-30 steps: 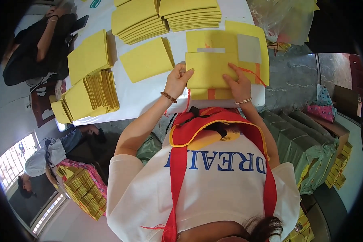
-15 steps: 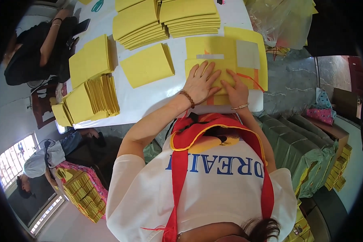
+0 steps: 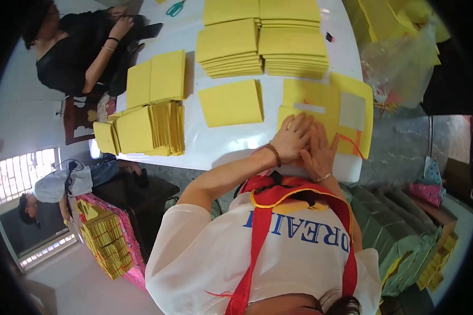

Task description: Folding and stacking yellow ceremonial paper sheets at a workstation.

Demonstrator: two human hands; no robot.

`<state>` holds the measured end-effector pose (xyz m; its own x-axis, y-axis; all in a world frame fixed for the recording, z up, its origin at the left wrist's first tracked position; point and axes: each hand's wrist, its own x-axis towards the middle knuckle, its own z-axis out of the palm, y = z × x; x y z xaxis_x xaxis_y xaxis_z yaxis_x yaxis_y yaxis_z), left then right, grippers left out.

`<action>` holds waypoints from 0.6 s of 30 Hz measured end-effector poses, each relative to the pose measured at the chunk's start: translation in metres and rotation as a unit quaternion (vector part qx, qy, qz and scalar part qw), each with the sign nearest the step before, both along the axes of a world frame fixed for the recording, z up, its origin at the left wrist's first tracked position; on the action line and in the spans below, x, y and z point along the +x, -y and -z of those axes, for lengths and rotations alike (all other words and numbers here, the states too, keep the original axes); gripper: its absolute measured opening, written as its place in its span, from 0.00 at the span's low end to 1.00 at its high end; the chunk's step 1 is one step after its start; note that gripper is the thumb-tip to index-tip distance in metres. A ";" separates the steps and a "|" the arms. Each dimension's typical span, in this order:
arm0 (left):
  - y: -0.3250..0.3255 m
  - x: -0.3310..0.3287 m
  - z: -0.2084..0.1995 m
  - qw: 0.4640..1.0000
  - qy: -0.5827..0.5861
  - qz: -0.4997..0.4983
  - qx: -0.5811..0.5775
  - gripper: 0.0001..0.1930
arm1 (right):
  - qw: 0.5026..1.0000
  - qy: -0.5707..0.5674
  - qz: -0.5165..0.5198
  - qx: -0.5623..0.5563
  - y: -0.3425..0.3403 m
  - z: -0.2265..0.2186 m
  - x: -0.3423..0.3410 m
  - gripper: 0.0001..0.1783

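Whereas a second ago the left hand (image 3: 290, 140) gripped the left edge of the yellow card folder (image 3: 329, 100) between thumb and fingers, it now lies flat on the folder's near panel, fingers extended and grasping nothing. Half a second ago the hands were apart on that panel; now the left has come right up against the right hand (image 3: 319, 153), which also rests flat and unclenched, thumb out to the left. Whether they overlap or just touch is hard to tell. The folder remains at the near right corner of the white table (image 3: 231, 144), its grey patch (image 3: 352, 112) and red ribbon (image 3: 351, 143) to the right of the hands. The smaller folded yellow card (image 3: 228, 104) to its left lies untouched, below the yellow stacks (image 3: 227, 44).
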<state>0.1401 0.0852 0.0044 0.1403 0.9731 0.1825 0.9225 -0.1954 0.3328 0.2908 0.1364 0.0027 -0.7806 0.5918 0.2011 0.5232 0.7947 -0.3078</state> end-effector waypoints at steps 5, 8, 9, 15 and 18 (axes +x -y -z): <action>0.001 -0.006 0.007 0.971 0.211 -0.055 0.101 0.18 | 0.999 -0.027 0.002 0.035 0.002 0.004 -0.002 0.40; 0.001 -0.012 0.005 0.936 0.337 -0.098 0.020 0.16 | 0.999 0.018 0.025 0.028 0.005 0.000 -0.007 0.40; 0.001 -0.013 0.004 0.937 0.334 -0.099 0.022 0.16 | 0.999 0.014 0.023 0.029 0.006 0.001 -0.008 0.40; 0.002 -0.012 0.000 0.963 0.249 -0.046 0.086 0.15 | 0.995 0.059 0.037 0.066 0.007 -0.001 -0.009 0.38; 0.001 -0.010 0.002 0.962 0.225 -0.029 0.151 0.15 | 0.996 0.063 0.032 0.063 0.005 0.000 -0.010 0.37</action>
<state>0.1304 0.0837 0.0024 -0.0722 0.8704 0.4871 0.7105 -0.2979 0.6375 0.2813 0.1313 0.0031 -0.7659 0.6173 0.1800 0.6020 0.7867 -0.1363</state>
